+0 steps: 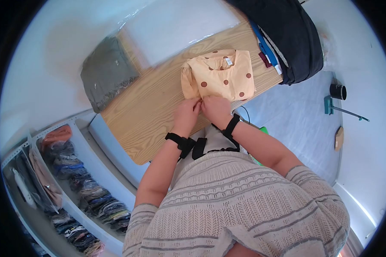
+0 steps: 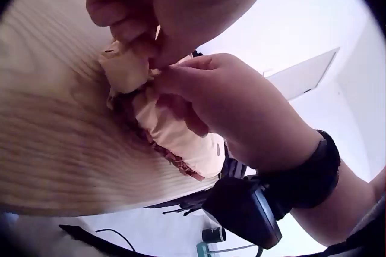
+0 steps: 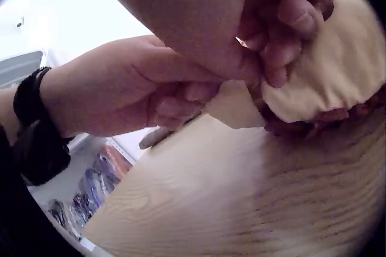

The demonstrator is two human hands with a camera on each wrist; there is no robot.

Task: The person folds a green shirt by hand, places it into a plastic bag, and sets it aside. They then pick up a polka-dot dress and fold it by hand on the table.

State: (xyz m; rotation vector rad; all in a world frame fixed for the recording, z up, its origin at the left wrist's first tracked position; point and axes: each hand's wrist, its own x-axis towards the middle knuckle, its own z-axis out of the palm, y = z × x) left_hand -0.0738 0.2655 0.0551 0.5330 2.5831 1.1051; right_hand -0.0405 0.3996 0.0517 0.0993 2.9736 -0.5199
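Observation:
A light orange garment with brown dots [image 1: 218,79] lies folded on the wooden table, its neckline and white tag facing away from the body. At its near edge the left hand [image 1: 187,115] and right hand [image 1: 216,110] meet, fingertips almost touching, both pinching the fabric. In the left wrist view the left hand [image 2: 175,4] and right hand [image 2: 223,100] pinch a bunched part of the cloth [image 2: 175,130], with a reddish-brown frilly edge below. The right wrist view has the left hand [image 3: 126,88] and right hand [image 3: 271,28] at the cloth [image 3: 332,70].
A grey-green bagged garment [image 1: 109,70] lies at the table's left end, clear plastic [image 1: 180,23] along the far side. A black bag or cloth [image 1: 291,38] and blue items [image 1: 263,45] are at the right. Shelves of packed clothes [image 1: 85,184] stand lower left.

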